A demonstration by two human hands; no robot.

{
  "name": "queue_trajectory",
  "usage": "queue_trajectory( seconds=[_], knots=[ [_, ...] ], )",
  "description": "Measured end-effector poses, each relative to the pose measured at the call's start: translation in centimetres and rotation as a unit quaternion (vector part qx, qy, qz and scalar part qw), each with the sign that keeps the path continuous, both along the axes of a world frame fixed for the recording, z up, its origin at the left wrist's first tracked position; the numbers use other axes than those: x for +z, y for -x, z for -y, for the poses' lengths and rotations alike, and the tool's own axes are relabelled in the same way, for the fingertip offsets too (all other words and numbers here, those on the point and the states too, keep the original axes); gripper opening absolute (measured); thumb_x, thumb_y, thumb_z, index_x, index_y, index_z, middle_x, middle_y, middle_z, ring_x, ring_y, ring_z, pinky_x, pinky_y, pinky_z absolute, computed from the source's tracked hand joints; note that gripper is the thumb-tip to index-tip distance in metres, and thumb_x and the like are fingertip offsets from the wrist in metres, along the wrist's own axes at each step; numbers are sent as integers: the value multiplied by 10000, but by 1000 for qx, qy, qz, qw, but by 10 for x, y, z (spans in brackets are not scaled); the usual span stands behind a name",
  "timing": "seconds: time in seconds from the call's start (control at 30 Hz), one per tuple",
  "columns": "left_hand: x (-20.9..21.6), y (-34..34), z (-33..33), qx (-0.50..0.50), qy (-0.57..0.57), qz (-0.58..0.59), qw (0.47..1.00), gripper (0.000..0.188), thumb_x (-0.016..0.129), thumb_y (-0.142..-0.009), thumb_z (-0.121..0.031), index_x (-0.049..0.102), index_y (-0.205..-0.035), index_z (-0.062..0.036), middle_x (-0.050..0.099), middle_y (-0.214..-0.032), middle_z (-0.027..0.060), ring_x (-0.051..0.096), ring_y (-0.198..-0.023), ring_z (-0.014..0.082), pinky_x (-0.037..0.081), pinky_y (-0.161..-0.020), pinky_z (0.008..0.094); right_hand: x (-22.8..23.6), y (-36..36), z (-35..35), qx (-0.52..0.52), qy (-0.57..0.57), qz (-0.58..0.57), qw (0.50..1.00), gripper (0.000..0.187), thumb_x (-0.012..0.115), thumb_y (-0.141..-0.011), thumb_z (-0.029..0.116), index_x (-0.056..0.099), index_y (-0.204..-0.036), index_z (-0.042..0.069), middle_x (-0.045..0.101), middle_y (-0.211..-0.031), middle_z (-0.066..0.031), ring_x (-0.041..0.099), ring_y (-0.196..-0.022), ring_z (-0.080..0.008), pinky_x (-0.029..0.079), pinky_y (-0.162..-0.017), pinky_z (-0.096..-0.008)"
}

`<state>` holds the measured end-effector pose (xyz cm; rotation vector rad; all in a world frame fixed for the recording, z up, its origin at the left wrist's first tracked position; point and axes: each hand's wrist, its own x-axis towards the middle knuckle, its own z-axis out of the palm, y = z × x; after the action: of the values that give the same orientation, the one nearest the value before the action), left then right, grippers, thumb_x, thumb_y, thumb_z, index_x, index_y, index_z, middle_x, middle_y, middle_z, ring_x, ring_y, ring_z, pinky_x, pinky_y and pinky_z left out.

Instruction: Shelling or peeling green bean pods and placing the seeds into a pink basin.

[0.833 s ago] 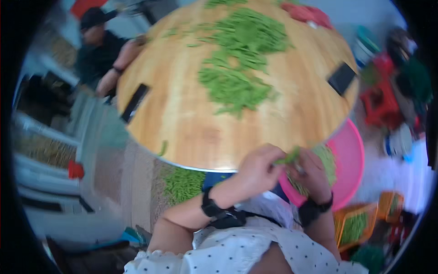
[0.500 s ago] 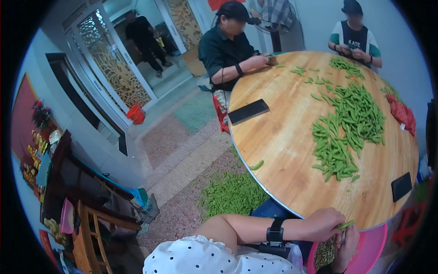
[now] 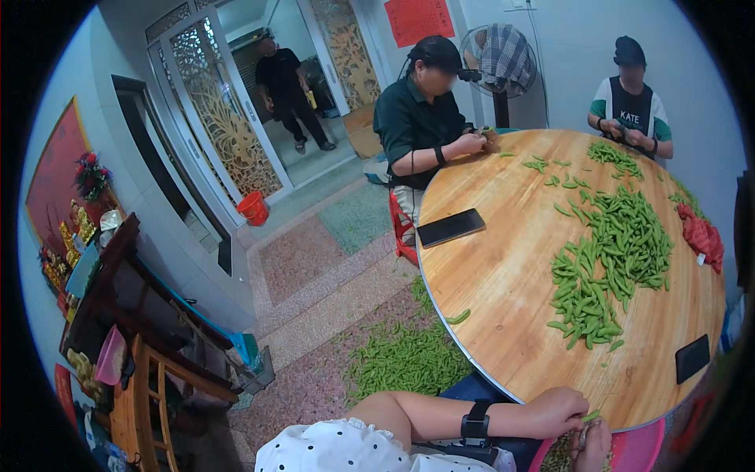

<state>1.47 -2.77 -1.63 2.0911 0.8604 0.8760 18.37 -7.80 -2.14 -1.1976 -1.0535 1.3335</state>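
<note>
I find the pink basin (image 3: 648, 448) low in view, below the near edge of the round table (image 3: 491, 315), partly hidden by that edge and cut off by the lower border. Inside, toward its left, lies a layer of small pale-green and brownish pieces (image 3: 555, 456); I cannot make them out singly.

The green pod (image 3: 591, 415) is over the basin, at the near table edge, between the two hands. Left hand (image 3: 555, 411): fingers bent and closed together, tips pinched on the pod. Right hand (image 3: 595, 447): fingers curled close beside the pod, just below it; I cannot tell whether they grip it. A black band (image 3: 475, 421) is on the left wrist.

Further containers: a red bucket (image 3: 252, 208) stands upright on the floor near the doorway; I cannot read its contents from my angle. A pink bowl (image 3: 111, 355) sits beside the wooden chair (image 3: 149, 417) at far left, contents likewise unclear to me.

Loose stock: a large pod heap (image 3: 621, 240) lies directly on the table, with a smaller heap (image 3: 613, 160) beyond it. A floor pile (image 3: 405, 362) of green pods spreads left of the table. A crumpled red item (image 3: 701, 238), bag or cloth, I cannot say which, lies near the table's right edge.
</note>
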Motion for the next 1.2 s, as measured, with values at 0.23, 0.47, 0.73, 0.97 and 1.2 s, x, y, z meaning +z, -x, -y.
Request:
queue_trajectory(
  seconds=[0.23, 0.47, 0.73, 0.97, 1.2],
  knots=[
    [5, 1, 6, 25, -15, 6, 1000, 175, 601, -689, -157, 496, -683, -17, 524, -687, 157, 519, -702, 368, 400, -609, 446, 0, 6, 0, 10, -10, 18, 1000, 216, 411, -905, 198, 477, -746, 67, 377, -520, 33, 357, -435, -50, 239, -387, -197],
    [14, 4, 9, -10, 64, -30, 997, 180, 579, -727, -172, 478, -765, -29, 535, -692, 179, 526, -690, 389, 395, -590, 467, -3, 5, 2, 4, -27, 41, 999, 217, 415, -901, 192, 478, -734, 67, 374, -519, 34, 357, -439, -52, 240, -389, -200],
    [-5, 1, 15, -4, 39, -42, 998, 154, 542, -790, -174, 479, -829, -39, 544, -689, 173, 538, -691, 391, 419, -587, 456, -8, 15, 2, 58, -196, 226, 952, 223, 425, -888, 175, 479, -702, 66, 374, -520, 31, 359, -453, -59, 248, -400, -210],
    [-7, -13, 14, -49, 230, 82, 969, 138, 547, -844, -123, 556, -939, -23, 612, -743, 87, 596, -666, 171, 463, -590, 264, 17, -3, 23, -11, 21, -21, 1000, 237, 407, -896, 151, 501, -718, 26, 447, -577, -16, 399, -486, -79, 302, -425, -215],
    [12, -16, 14, -97, 452, 195, 865, 182, 540, -845, -54, 573, -1012, 9, 630, -823, 56, 579, -706, 94, 447, -614, 210, 27, -19, 38, 9, 17, -46, 999, 216, 441, -882, 233, 536, -858, 40, 426, -634, 28, 342, -515, -47, 261, -452, -187]
  ],
)
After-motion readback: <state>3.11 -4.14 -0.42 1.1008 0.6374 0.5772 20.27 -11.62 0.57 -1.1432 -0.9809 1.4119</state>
